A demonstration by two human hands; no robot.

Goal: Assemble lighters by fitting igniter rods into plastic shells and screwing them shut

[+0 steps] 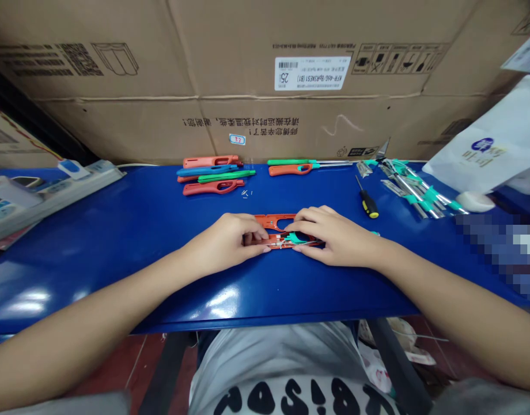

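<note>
Listed from the left edge of the blue surface (139, 230) to the right:

- One power strip (81, 187), along the left edge toward the far left corner.
- Handle casings (200, 188), near the far edge, left of its middle: we count at least five, being two red, one blue, one green and a sliver of orange; overlap prevents a firm count.
- The left hand (237, 242), thumb and fingers pinching the left end of the front orange half (273, 242).
- White scraps (245, 195), a few, beside the casings.
- Orange halves, two: the front one lies open between the hands, midway to the near edge, with one teal part (295, 237) and a pale wire inside; the rear orange half (268, 221) lies just behind. We judge the step in hand to be settling the inner parts; the next move calls for light fingertips and a steady shell.
- Long-nosed pieces, one green (286, 162) and one orange (286, 170), by the far edge.
- The right hand (334, 233), thumb and fingers closed about the front half's right part.
- One screwdriver (368, 204), upright to the far edge.
- Metal tubes (409, 187), several, uncountable in their heap, toward the far right corner.
- One white bag (468, 144), beside them.
</note>
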